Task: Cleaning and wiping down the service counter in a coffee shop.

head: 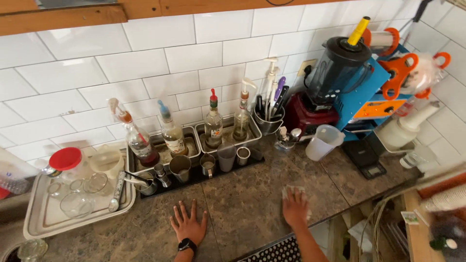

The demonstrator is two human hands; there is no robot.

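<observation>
My left hand [189,224] lies flat on the dark stone counter [242,204], fingers spread, a black watch on its wrist. My right hand [294,208] presses palm-down on a pale cloth [293,189] that peeks out past the fingertips on the counter. Just beyond both hands stands a row of small steel cups [180,168] on a black mat [194,175].
Syrup bottles [171,132] stand in steel trays against the tiled wall. At left, a steel tray [39,218] holds glasses and a red-lidded jar [63,162]. At right: a utensil holder [268,119], a white jug [323,141], a red-based blender [324,87], a blue-and-orange machine [383,87], a black scale [365,159].
</observation>
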